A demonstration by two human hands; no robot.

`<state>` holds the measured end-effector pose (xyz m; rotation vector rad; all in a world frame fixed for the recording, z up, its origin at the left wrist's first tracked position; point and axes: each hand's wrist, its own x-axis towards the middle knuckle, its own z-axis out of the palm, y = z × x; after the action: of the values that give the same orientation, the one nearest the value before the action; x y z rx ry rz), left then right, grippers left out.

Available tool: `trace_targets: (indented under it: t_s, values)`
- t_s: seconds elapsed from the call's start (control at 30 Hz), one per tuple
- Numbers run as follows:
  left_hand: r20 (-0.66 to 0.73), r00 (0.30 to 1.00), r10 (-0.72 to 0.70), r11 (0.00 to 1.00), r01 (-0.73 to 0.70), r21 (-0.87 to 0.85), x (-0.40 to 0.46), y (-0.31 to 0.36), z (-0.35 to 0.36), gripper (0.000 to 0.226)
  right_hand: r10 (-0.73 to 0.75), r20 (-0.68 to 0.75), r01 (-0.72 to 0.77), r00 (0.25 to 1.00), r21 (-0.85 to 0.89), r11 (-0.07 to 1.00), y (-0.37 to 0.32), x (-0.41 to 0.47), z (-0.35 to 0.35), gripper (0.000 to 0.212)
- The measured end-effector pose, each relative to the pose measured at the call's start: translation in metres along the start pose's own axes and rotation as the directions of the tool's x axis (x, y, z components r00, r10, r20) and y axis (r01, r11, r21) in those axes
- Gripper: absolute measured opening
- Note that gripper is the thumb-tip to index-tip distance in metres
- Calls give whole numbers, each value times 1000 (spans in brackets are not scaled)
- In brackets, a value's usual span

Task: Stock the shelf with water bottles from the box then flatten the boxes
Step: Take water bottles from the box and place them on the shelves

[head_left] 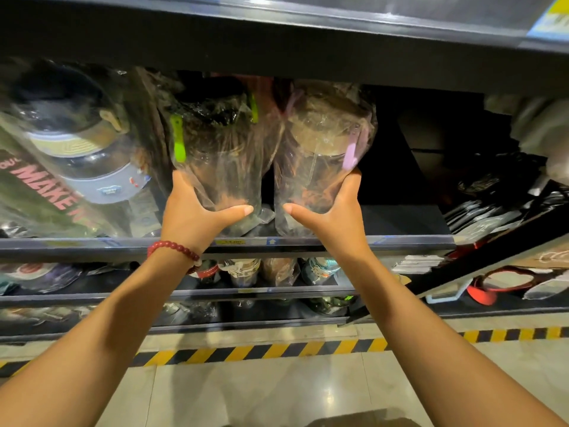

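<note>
My left hand (197, 208) grips the green-clipped bottle (215, 155) low on its side, thumb across the front, while my right hand (332, 211) grips the pink-clipped bottle (320, 155) the same way. Both bottles are wrapped in clear plastic and stand side by side, touching, at the front of the shelf (400, 241), under the shelf above. A red bead bracelet (174, 249) sits on my left wrist, and a large bottle (80, 143) leans just left of them.
</note>
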<state>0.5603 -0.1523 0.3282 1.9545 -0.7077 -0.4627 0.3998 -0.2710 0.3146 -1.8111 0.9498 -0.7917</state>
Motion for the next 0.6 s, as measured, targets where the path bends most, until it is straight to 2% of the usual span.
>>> trace_targets:
  t_s: [0.17,0.23,0.3,0.4,0.47,0.53,0.6]
  values:
    - [109,994,-1,998,-5,59,-6,4,-17,84,40,2,-39,999,-79,996,-13,-8,-14,79]
    - [142,990,-5,996,-7,87,-11,5,-25,85,93,-28,-96,995,-105,990,-22,-17,-22,96]
    - [171,985,0,995,-17,97,-20,11,-34,89,167,-71,-173,983,-82,981,-32,-33,-30,102]
    - [212,977,1,995,-23,102,-45,20,-46,78,235,-119,-249,965,-128,960,-44,-71,-40,91]
    - [247,969,-12,966,-53,253,-69,21,-50,77,255,-122,-278,959,-233,932,-51,-107,-47,81]
    - [306,952,24,907,-149,393,-96,19,-48,74,274,-120,-299,954,-346,889,-56,-149,-52,73]
    - [433,897,88,844,-298,447,-126,22,-41,68,298,-122,-320,947,-467,824,-57,-196,-58,68]
